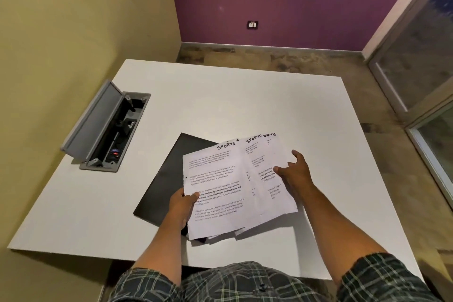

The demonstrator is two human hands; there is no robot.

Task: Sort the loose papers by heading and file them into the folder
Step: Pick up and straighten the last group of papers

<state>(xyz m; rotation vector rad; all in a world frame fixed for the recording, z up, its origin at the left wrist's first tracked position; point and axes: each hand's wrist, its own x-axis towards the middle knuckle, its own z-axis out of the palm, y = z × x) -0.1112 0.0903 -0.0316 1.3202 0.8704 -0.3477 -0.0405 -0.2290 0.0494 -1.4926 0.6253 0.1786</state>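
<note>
Several white printed papers (pixel 220 179) headed "SPORTS" in handwriting are fanned out near the table's front edge. They lie partly over a black folder (pixel 169 174) that sits flat on the white table (pixel 245 105). My left hand (pixel 180 206) pinches the lower left edge of the top sheet, thumb on top. My right hand (pixel 295 171) rests on the right sheets with its thumb and fingers curled at their edge. More paper edges stick out under the stack at the bottom.
An open grey cable box (pixel 107 130) with sockets is set into the table at the left, its lid raised. A yellow wall runs along the left, a purple wall stands at the back, and a glass door (pixel 416 68) is at the right.
</note>
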